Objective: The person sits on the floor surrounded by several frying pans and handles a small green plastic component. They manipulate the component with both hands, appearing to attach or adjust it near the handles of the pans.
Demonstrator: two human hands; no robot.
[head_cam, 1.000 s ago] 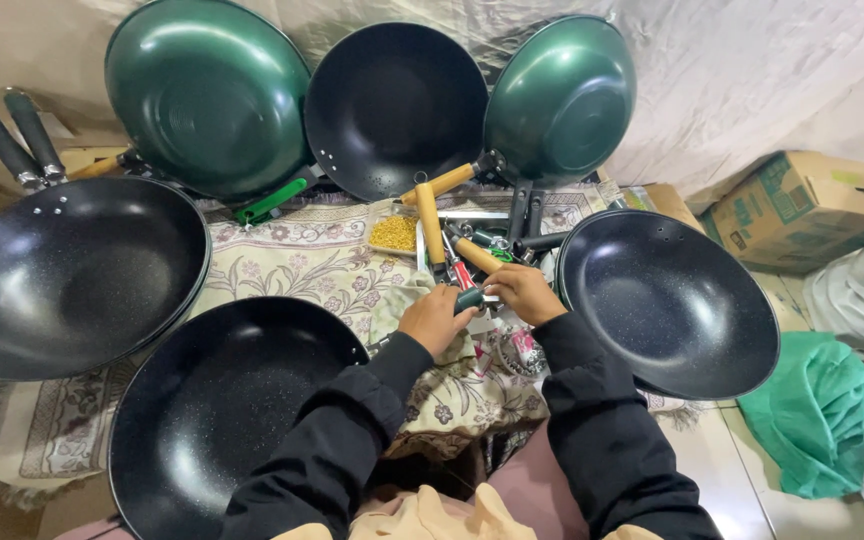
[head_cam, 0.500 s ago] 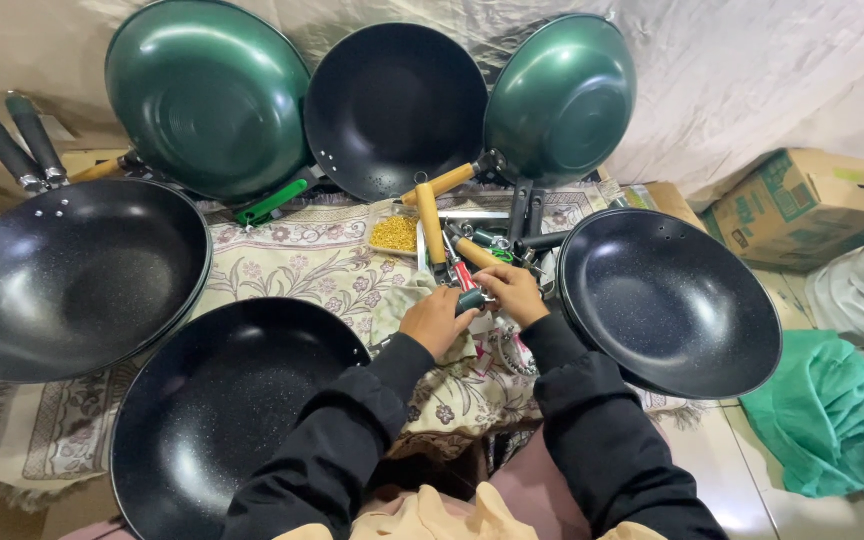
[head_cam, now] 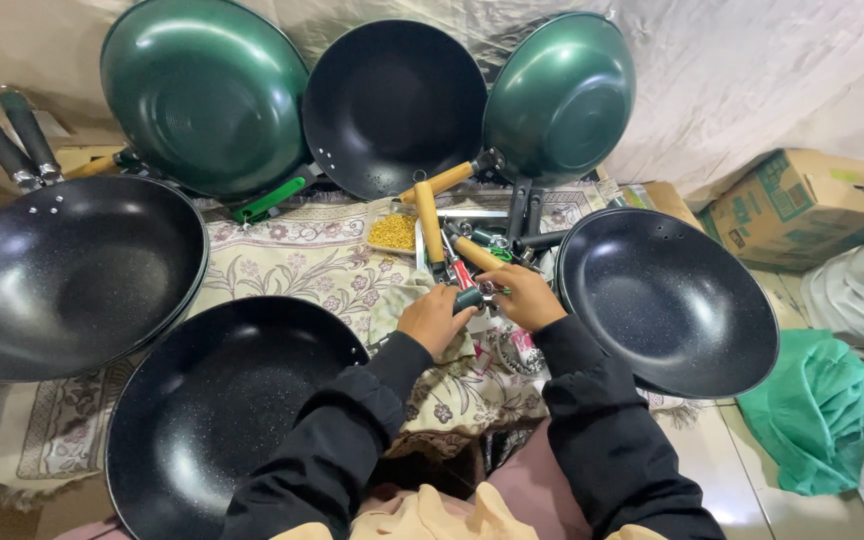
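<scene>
i see my left hand (head_cam: 434,318) and right hand (head_cam: 522,297) closed together around a small dark handle piece (head_cam: 468,297), above the flowered cloth (head_cam: 302,262), between the near black wok (head_cam: 214,410) and the right black wok (head_cam: 666,300).

Both arms wear long, thick black knit sleeves that reach the wrists, leaving the left hand (head_cam: 435,318) and right hand (head_cam: 524,297) bare. Below them show a tan garment and dusty-pink cloth.
</scene>
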